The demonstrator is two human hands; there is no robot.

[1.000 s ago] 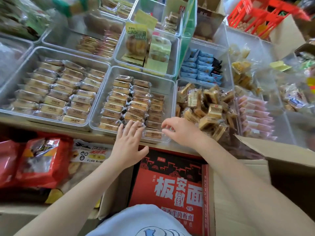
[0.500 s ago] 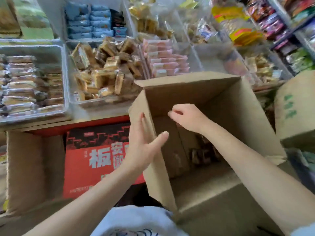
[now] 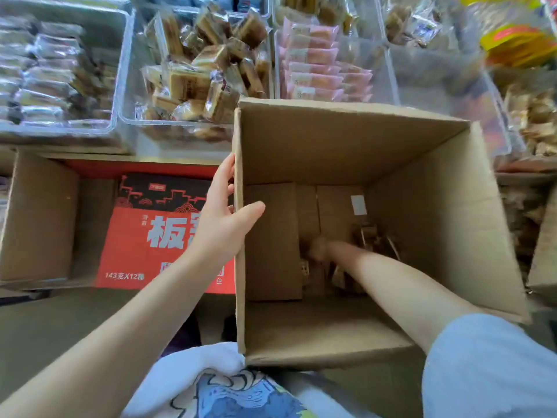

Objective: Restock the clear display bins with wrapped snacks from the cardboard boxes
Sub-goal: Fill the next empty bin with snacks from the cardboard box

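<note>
Hands: left (image 3: 221, 218) holds box (image 3: 346, 146) wall, right (image 3: 318, 248) deep inside.

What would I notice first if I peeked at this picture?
The big open cardboard box in the middle, nearly empty. The left hand holds its left wall, while the right hand reaches deep down to a few wrapped snacks at the bottom. Left of it lies a bright red box with large white characters, and behind sits a clear bin heaped with brown snacks.
</note>
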